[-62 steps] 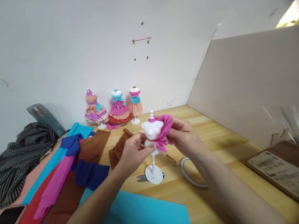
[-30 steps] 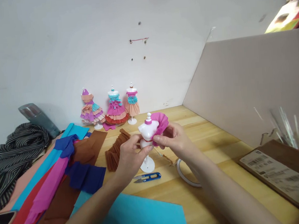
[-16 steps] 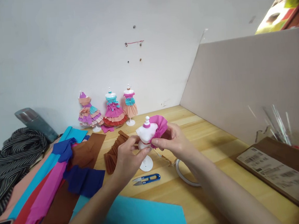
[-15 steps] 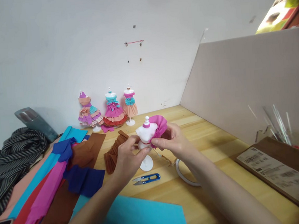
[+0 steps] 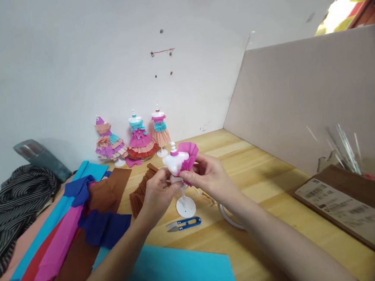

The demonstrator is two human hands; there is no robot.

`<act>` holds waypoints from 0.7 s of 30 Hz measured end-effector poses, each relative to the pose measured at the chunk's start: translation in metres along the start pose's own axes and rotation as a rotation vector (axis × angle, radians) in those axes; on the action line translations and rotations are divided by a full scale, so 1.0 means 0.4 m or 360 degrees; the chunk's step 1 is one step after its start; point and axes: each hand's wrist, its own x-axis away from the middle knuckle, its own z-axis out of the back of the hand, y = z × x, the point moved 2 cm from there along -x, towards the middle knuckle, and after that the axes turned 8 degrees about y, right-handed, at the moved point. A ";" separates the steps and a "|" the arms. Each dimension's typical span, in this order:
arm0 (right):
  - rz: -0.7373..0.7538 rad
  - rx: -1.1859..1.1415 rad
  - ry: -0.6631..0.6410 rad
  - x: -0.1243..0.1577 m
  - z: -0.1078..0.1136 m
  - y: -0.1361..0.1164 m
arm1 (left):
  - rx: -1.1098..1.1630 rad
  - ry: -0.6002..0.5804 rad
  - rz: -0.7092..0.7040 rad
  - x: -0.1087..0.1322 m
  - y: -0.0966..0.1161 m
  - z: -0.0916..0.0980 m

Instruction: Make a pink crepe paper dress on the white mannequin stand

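Observation:
A small white dress form (image 5: 174, 162) with a pink band at its neck tilts slightly above the wooden table, its round base (image 5: 186, 207) toward me. My left hand (image 5: 159, 192) grips its waist from the left, thumb in front. Pinched in my right hand (image 5: 208, 175) is a gathered piece of magenta crepe paper (image 5: 189, 152), pressed against the form's right side. Blue thread snips (image 5: 184, 224) lie just below the base. A roll of white tape (image 5: 229, 218) is partly hidden under my right forearm.
Three dressed forms (image 5: 140, 140) stand against the wall. Pleated brown paper (image 5: 141, 191) and strips of coloured crepe paper (image 5: 60, 237) lie on the left, near a striped cloth (image 5: 20, 205). A turquoise sheet (image 5: 178, 269) is in front; a cardboard package (image 5: 338, 206) sits right.
The form and both hands have shifted slightly left, and the form's base now faces me more. My right hand has drawn the magenta paper closer across the form's chest. The view has turned slightly.

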 end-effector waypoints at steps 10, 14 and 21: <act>0.0006 -0.0077 -0.0033 -0.006 0.004 0.001 | 0.0047 0.0017 0.0063 -0.006 -0.001 -0.001; 0.0047 -0.0058 -0.0006 -0.005 0.007 0.005 | 0.0013 0.0014 0.0083 -0.005 -0.004 -0.002; -0.0001 -0.0045 -0.0047 -0.008 0.017 -0.011 | 0.0187 0.0112 0.0112 -0.019 0.011 0.010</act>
